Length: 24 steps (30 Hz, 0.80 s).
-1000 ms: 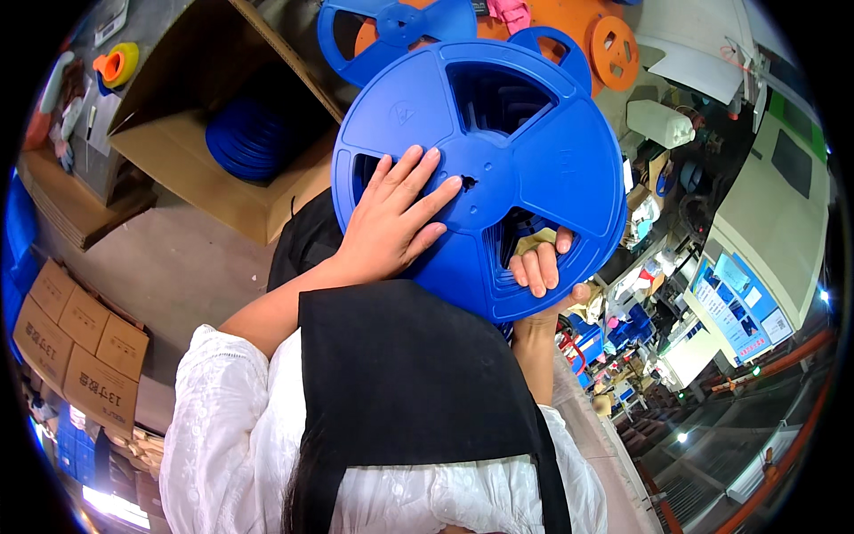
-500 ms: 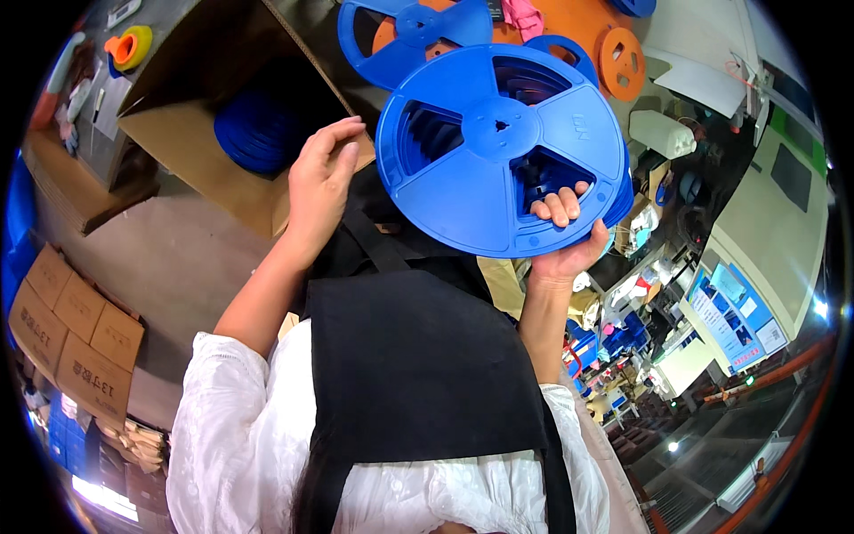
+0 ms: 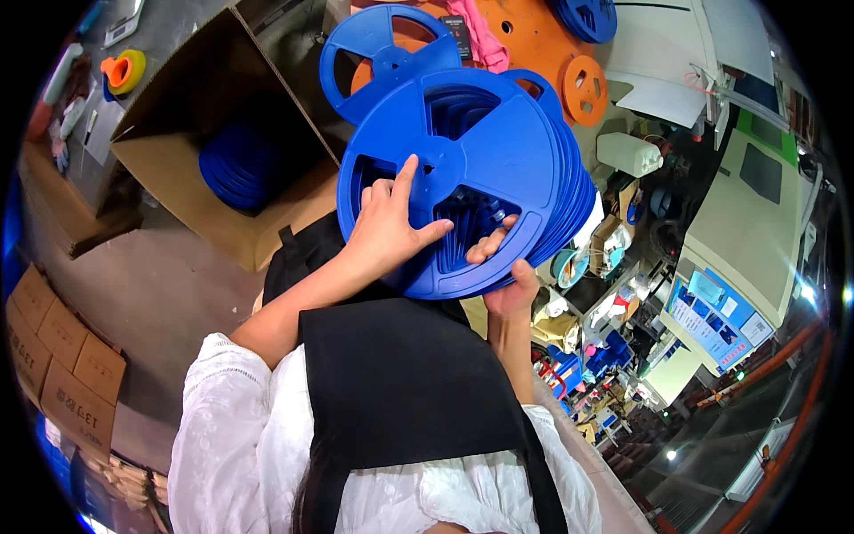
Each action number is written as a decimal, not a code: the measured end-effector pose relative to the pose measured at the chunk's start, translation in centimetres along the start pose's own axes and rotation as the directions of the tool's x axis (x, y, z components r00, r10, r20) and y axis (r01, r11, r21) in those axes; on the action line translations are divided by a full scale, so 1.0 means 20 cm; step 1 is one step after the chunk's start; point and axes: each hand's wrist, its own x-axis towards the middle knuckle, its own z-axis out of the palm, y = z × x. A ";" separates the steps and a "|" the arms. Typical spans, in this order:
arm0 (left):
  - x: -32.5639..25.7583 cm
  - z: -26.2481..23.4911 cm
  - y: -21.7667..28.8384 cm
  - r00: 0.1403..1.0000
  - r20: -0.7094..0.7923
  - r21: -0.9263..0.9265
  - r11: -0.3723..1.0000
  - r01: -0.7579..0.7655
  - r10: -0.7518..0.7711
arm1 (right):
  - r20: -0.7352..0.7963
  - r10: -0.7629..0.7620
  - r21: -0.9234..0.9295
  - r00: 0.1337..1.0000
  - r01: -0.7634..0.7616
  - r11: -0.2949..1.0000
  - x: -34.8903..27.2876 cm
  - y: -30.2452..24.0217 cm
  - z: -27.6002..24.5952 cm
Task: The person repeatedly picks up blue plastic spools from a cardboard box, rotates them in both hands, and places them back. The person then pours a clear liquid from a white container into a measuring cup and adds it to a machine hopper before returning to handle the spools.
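Observation:
A thick stack of blue plastic reels is tilted in front of my chest, its round face turned up toward me. My right hand grips the lower right rim, its fingers coming through a cut-out and its thumb outside. Across the left of the face lies my left hand. Its index finger reaches the hub, its thumb extends over the lower cut-out, and the other fingers bend into the left cut-out, their tips hidden. Left of the stack, an open cardboard box holds more blue reels.
Another blue reel and an orange reel lie at the far orange surface, beside a pink cloth. Tape rolls sit at the far left. Stacked cartons stand on the left, a large pale machine on the right.
My left hand has moved right from the box's edge onto the face of the reels. The stack has come nearer and left, tilting so that more of its side shows. My right hand keeps its grip.

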 end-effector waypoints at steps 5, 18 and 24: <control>0.06 -0.12 -0.03 0.996 0.042 -0.521 0.848 0.094 -0.085 | -0.172 0.106 -0.058 0.979 -0.117 0.991 -0.05 -0.01 0.10; -0.03 -0.48 -0.40 0.965 0.174 -0.821 -0.512 0.253 0.198 | -0.225 -0.022 0.001 0.974 0.023 1.000 -0.08 0.00 0.02; -0.09 -0.44 -0.44 0.967 0.143 -0.811 -0.536 0.235 0.208 | -0.263 -0.009 0.010 0.965 0.012 1.000 -0.11 -0.02 -0.01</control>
